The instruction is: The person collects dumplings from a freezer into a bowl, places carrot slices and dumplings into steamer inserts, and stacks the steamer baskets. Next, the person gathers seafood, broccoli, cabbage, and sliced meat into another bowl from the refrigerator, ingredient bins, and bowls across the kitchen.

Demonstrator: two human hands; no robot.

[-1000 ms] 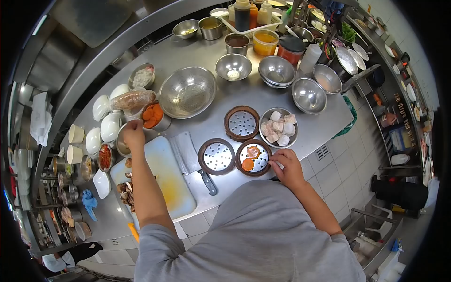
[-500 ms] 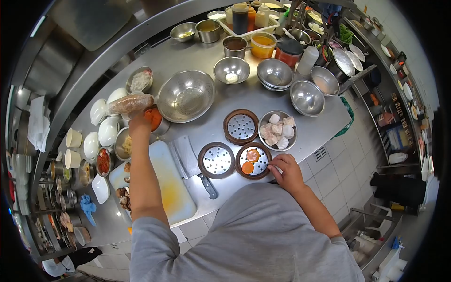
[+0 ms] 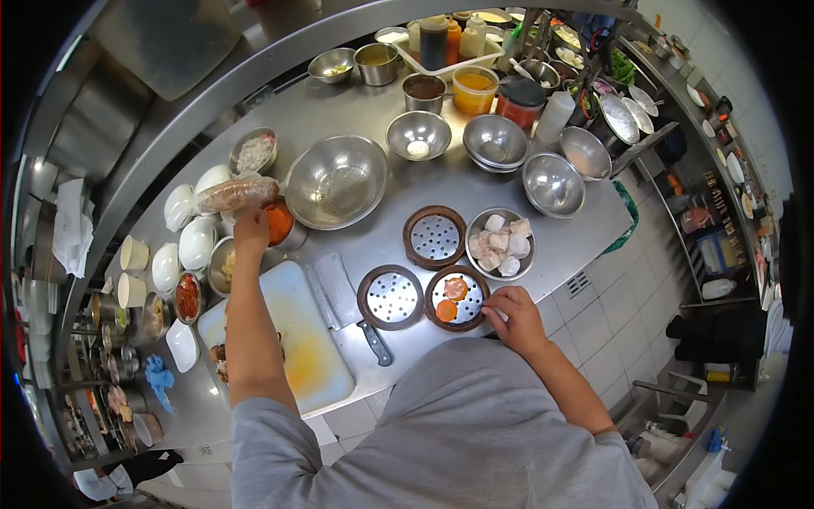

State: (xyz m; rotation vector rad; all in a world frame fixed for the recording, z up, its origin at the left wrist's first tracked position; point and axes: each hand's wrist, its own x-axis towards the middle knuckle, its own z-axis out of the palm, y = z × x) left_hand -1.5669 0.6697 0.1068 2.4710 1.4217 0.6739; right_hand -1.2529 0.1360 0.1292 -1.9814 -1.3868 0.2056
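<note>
My left hand [image 3: 250,227] reaches to the far left, at the edge of a metal container of orange slices [image 3: 278,222], beside a plastic-wrapped roll [image 3: 236,194]. Its fingertips are hidden, so whether it holds anything does not show. With thumb and fingers closed, my right hand [image 3: 517,316] grips the right rim of a small round steamer tray [image 3: 469,318]. Two orange slices [image 3: 447,310] lie on that tray's perforated metal base; the upper one carries something glossy. Two similar steamer trays, one to the left [image 3: 391,297] and one behind [image 3: 434,235], hold nothing.
A bowl of pale chunks [image 3: 500,243] stands right of the trays. A cleaver [image 3: 339,293] lies beside the cutting board [image 3: 314,356], which has mushrooms at its left. A large metal bowl [image 3: 336,182], smaller bowls [image 3: 495,140] and sauce containers [image 3: 475,87] stand farther back.
My left hand has shifted slightly, staying by the container of orange slices, and my left forearm covers more of the mushrooms. My right hand keeps its place at the tray's rim.
</note>
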